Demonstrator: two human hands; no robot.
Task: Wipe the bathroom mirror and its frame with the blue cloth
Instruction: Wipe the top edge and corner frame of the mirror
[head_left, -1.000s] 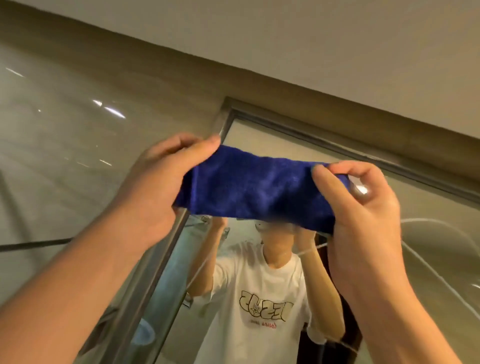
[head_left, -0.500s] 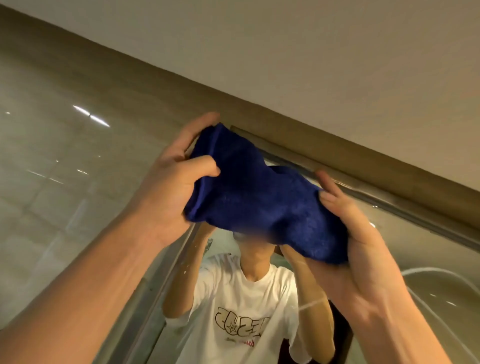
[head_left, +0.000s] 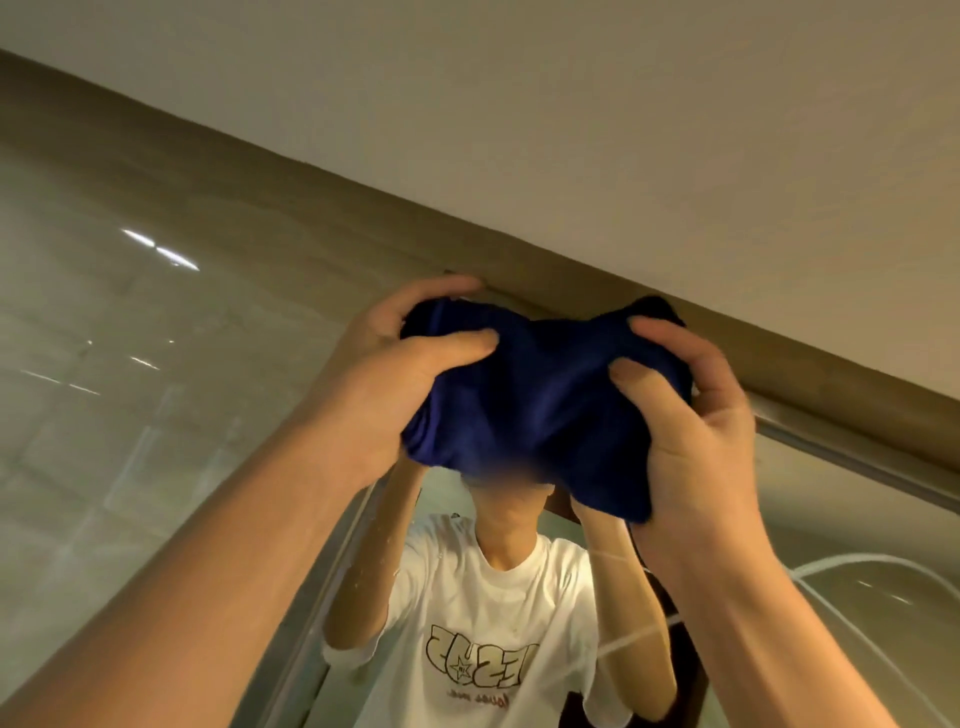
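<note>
Left hand (head_left: 410, 374) and right hand (head_left: 691, 431) each grip the blue cloth (head_left: 545, 410), now bunched and raised to the mirror's top frame (head_left: 841, 452); frame wiping can begin.

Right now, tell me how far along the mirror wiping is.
Done: nothing shows as finished; water drops still sit on the mirror near its left edge. In hand: both hands, left and right, grip the bunched blue cloth, raised to the frame's top left corner. Whether it touches the frame, I cannot tell. Left: apparently the frame and the glass below.
</note>
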